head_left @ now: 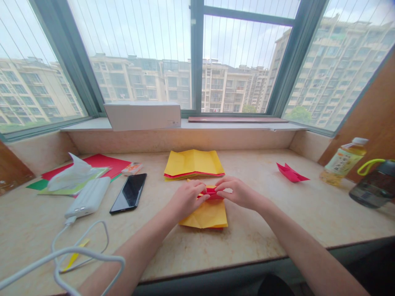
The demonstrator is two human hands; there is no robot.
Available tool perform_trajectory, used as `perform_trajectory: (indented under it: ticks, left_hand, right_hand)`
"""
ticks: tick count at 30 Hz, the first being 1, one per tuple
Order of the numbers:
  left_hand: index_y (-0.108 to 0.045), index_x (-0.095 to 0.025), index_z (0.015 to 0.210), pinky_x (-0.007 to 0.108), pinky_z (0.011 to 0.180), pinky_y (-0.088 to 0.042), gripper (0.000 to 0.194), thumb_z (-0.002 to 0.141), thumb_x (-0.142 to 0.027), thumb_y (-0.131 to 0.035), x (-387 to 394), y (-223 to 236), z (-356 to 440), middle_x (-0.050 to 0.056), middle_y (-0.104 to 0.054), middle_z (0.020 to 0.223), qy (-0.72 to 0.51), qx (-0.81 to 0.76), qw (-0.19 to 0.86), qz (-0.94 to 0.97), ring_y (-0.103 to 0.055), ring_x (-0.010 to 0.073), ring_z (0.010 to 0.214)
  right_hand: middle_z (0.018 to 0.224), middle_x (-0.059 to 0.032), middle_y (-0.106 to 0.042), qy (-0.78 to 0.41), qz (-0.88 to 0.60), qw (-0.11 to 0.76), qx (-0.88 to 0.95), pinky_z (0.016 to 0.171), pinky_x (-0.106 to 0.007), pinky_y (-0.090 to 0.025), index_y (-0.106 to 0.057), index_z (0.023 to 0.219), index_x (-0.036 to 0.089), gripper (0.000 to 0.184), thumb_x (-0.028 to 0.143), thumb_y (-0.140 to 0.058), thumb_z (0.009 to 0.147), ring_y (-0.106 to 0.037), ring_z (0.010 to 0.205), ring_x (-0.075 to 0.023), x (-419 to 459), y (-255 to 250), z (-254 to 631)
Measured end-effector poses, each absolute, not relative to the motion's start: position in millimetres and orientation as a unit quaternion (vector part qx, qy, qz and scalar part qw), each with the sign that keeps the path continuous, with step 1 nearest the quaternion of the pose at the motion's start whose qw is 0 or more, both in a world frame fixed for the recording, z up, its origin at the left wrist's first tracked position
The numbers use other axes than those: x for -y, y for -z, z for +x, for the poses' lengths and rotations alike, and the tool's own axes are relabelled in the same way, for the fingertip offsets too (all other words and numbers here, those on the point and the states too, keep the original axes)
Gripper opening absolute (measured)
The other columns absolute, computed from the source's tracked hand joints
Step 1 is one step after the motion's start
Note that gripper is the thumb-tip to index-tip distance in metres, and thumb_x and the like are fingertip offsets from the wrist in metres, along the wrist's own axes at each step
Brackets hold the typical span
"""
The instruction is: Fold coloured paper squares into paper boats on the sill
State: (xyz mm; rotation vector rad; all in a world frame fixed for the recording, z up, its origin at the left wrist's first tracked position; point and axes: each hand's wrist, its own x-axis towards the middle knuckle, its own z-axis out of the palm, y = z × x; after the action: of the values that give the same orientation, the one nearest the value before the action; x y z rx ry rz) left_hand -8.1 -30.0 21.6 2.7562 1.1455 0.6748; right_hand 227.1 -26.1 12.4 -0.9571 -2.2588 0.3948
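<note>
From my remote post I see a wide window (132, 45) facing apartment blocks, above a pale stone counter (262, 238). A long white box (143, 117) sits on the sill; I cannot see inside it.

At centre lies a stack of creased paper (194, 162), yellow on top with red beneath. Nearer me is a folded yellow sheet (208, 216). Over its far part, my left hand (189, 198) and right hand (237, 192) hold a red folded paper (213, 193), the fingers of each closed around one end.

At far right stands a dark translucent bottle (372, 183) with a yellow-green loop, its contents unclear. Beside it, a white-capped clear bottle (344, 161) holds amber liquid, visible below the label.

On the left, red and green sheets (106, 161) lie under a tissue packet (74, 176), a white tissue poking out. In front of it is a white power bank (89, 198) with a cable plugged in, then a black phone (128, 194) to its right. Smaller still are a pink-red folded shape (291, 172) on the right and a little orange-and-white pack (132, 168), contents hidden.
</note>
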Motion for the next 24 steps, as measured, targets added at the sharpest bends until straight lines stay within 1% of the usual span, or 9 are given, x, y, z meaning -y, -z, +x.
perform_trajectory:
  ticks: [2, 5, 8, 12, 15, 17, 21, 24]
  left_hand:
    - [-0.067, -0.018, 0.091, 0.036, 0.086, -0.050, 0.017, 0.093, -0.032, -0.058, 29, -21, -8, 0.006, -0.070, 0.101, -0.225, -0.371, 0.035, 0.900, -0.064, 0.0228, 0.098]
    - [-0.067, -0.018, 0.090, 0.034, 0.087, -0.050, 0.015, 0.095, -0.027, -0.056, 28, -19, -8, 0.006, -0.070, 0.099, -0.229, -0.366, 0.028, 0.902, -0.064, 0.0213, 0.096]
    - [-0.067, -0.018, 0.089, 0.033, 0.086, -0.050, 0.011, 0.092, -0.025, -0.060, 27, -18, -8, 0.006, -0.070, 0.098, -0.231, -0.367, 0.025, 0.901, -0.064, 0.0209, 0.095]
    - [-0.068, -0.017, 0.089, 0.034, 0.085, -0.050, 0.012, 0.091, -0.027, -0.062, 26, -19, -9, 0.006, -0.070, 0.097, -0.233, -0.369, 0.016, 0.900, -0.064, 0.0214, 0.093]
    - [-0.068, -0.017, 0.086, 0.036, 0.085, -0.050, 0.014, 0.089, -0.030, -0.064, 25, -20, -9, 0.007, -0.071, 0.100, -0.231, -0.361, -0.003, 0.903, -0.064, 0.0227, 0.094]
    - [-0.069, -0.017, 0.088, 0.038, 0.086, -0.050, 0.016, 0.089, -0.032, -0.064, 26, -21, -9, 0.007, -0.071, 0.103, -0.230, -0.347, -0.017, 0.909, -0.064, 0.0237, 0.096]
    - [-0.069, -0.020, 0.099, 0.040, 0.089, -0.048, 0.019, 0.090, -0.035, -0.063, 28, -20, -7, 0.006, -0.071, 0.108, -0.229, -0.321, -0.029, 0.919, -0.062, 0.0243, 0.100]
    - [-0.070, -0.023, 0.099, 0.040, 0.090, -0.047, 0.016, 0.093, -0.033, -0.059, 28, -19, -6, 0.005, -0.071, 0.107, -0.230, -0.313, -0.032, 0.921, -0.062, 0.0236, 0.100]
  right_hand:
    - [0.103, -0.0062, -0.074, -0.150, -0.368, 0.326, 0.858, 0.089, -0.035, -0.052, -0.078, 0.092, 0.025, 0.013, 0.024, -0.065, 0.090, -0.068, 0.095, -0.0193, 27, -14, 227]
    - [0.102, -0.0063, -0.074, -0.144, -0.374, 0.321, 0.858, 0.089, -0.036, -0.052, -0.078, 0.094, 0.024, 0.015, 0.024, -0.064, 0.091, -0.068, 0.095, -0.0195, 29, -16, 226]
    - [0.103, -0.0062, -0.074, -0.137, -0.374, 0.306, 0.865, 0.089, -0.035, -0.052, -0.078, 0.095, 0.025, 0.015, 0.023, -0.064, 0.091, -0.067, 0.095, -0.0194, 30, -17, 226]
    - [0.102, -0.0065, -0.074, -0.109, -0.369, 0.295, 0.874, 0.086, -0.034, -0.052, -0.078, 0.088, 0.023, 0.016, 0.021, -0.062, 0.092, -0.068, 0.093, -0.0191, 31, -19, 225]
    - [0.098, -0.0056, -0.074, -0.081, -0.361, 0.276, 0.887, 0.086, -0.034, -0.051, -0.075, 0.084, 0.021, 0.018, 0.020, -0.060, 0.093, -0.067, 0.091, -0.0187, 30, -18, 223]
    - [0.101, -0.0061, -0.074, -0.058, -0.358, 0.267, 0.893, 0.088, -0.036, -0.050, -0.073, 0.084, 0.020, 0.017, 0.020, -0.059, 0.094, -0.067, 0.094, -0.0196, 29, -15, 221]
    - [0.111, -0.0083, -0.071, 0.002, -0.355, 0.262, 0.897, 0.095, -0.041, -0.048, -0.070, 0.088, 0.019, 0.013, 0.021, -0.059, 0.093, -0.064, 0.104, -0.0223, 27, -8, 217]
    - [0.113, -0.0089, -0.071, 0.036, -0.342, 0.264, 0.901, 0.095, -0.041, -0.047, -0.070, 0.090, 0.018, 0.012, 0.022, -0.059, 0.094, -0.064, 0.104, -0.0226, 28, -6, 214]
